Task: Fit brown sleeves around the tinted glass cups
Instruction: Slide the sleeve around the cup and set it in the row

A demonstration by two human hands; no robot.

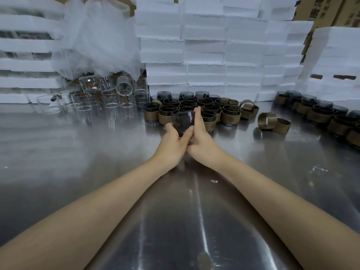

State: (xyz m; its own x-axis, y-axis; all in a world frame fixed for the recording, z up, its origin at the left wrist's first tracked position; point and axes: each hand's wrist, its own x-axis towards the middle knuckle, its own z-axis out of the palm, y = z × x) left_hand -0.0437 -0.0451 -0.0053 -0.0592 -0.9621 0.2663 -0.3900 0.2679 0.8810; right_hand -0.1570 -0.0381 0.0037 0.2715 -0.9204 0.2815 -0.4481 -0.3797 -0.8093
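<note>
Far left there's a stack of white foam trays [23, 45], and next to it a big crumpled clear plastic bag [93, 36] sagging over a bunch of clear glasses [109, 98]. I'd guess a dozen-plus of those. A few are tipped on their sides, and they overlap too much for a proper count.

Dead center, one tinted cup [182, 121] is held up just above the table, right in front of the main batch. The left hand [173, 141] has its fingers wrapped round the cup's left side and underside. The right hand [202, 137] grips the base with curled fingers, with one finger pointing straight up along the cup's right wall. So both hands have a firm hold on that single cup, and the glass shows plain grey from the rim down to the fingers.

Behind it is the batch of sleeved cups [191, 108], roughly two dozen packed tight. A few at the back look taller, with more grey glass showing.

To the right of the batch are the loose brown sleeves. A small heap [248, 109] sits up against the cups, maybe three or four, and two more [267, 120] lie a bit apart, touching each other.

Far right, a second row of sleeved cups [315, 114] runs off the edge. I'd say fifteen or so.

The table [97, 172] is shiny scuffed steel with reflections. The back wall is stacked white foam blocks [204, 45], with cardboard boxes [327, 8] at the top right.
</note>
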